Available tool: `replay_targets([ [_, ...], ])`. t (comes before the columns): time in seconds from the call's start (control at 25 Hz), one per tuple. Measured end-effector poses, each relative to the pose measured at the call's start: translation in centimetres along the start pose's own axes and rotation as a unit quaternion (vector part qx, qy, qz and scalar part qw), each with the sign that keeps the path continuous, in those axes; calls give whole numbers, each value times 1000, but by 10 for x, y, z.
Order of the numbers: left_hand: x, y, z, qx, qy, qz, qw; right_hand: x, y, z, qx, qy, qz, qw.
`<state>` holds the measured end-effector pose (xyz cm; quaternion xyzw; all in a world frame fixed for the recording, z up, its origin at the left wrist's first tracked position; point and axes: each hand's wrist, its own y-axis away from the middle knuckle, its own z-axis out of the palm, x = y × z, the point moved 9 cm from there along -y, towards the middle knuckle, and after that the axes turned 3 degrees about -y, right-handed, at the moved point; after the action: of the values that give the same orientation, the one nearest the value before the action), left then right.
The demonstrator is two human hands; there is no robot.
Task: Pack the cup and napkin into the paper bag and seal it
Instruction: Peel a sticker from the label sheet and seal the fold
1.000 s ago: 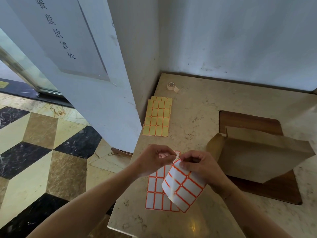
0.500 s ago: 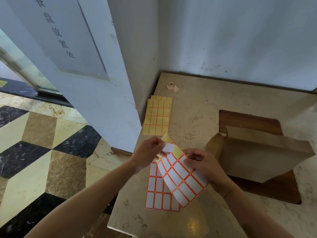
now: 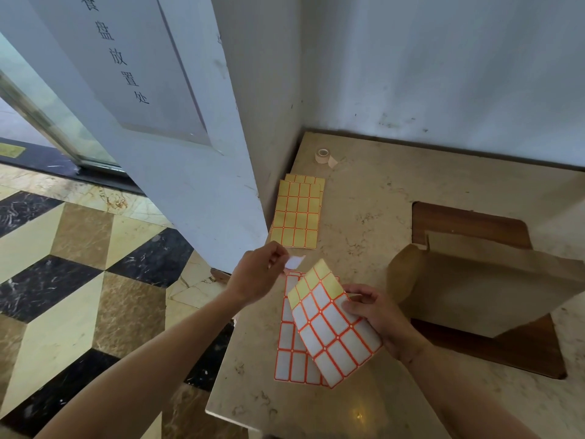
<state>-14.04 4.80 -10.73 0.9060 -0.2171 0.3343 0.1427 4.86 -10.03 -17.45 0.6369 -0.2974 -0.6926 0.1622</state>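
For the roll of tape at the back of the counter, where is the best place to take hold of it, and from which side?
Probably from above, fingers across the outer rim of the roll of tape. It appears to lie flat on the counter with its hole facing up and a loose tail trailing to its right, so the left and near sides look freest. The wall corner crowds it from behind.

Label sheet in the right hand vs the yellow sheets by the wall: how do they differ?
The held label sheet is mostly white labels, with a few spots peeled bare; the yellow sheets look all yellow. The right hand holds it tilted above the counter; the yellow ones lie flat, stacked. Both have orange-bordered grids.
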Motion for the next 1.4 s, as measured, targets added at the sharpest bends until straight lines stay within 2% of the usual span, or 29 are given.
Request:
replay_targets([
  [0.12, 2, 2, -2, 7, -8, 8, 1000, 28, -6, 1, 23, -62, 47, 997],
  [0.24, 6, 3, -2, 13, -17, 12, 1000, 45, -2, -13, 106, 102, -6, 989],
  [0.32, 9, 2, 2, 4, -22, 17, 1000, 49, 6, -13, 131, 217, -36, 967],
  [0.4, 16, 1, 8, -8, -31, 28, 999, 42, 13, -12, 143, 285, -64, 946],
  [0.52, 38, -2, 11, -3, -44, 58, 997, 24, 17, -17, 161, 411, -92, 893],
  [0.6, 61, -5, 12, 4, -57, 85, 995, 7, 28, -23, 148, 448, -119, 874],
  [0.68, 92, -10, 13, 11, -68, 128, 989, -27, 55, -35, 176, 464, -216, 841],
  [0.76, 129, -15, 12, 18, -82, 177, 981, -65, 94, -56, 238, 460, -339, 786],
  [0.84, 169, -20, 10, 36, -91, 222, 970, -90, 128, -82, 252, 455, -424, 742],
  [0.96, 217, -26, 11, 43, -113, 264, 957, -112, 162, -123, 289, 465, -490, 678],
  [1.04, 245, -31, 17, 56, -135, 280, 949, -120, 172, -154, 328, 473, -494, 652],
  [1.16, 278, -35, 27, 76, -152, 300, 939, -124, 159, -190, 337, 519, -427, 659],
  [1.28, 301, -43, 44, 66, -165, 317, 932, -126, 137, -206, 292, 565, -364, 680],
  [1.4, 314, -51, 59, 51, -179, 322, 928, -130, 122, -207, 252, 574, -358, 692],
])
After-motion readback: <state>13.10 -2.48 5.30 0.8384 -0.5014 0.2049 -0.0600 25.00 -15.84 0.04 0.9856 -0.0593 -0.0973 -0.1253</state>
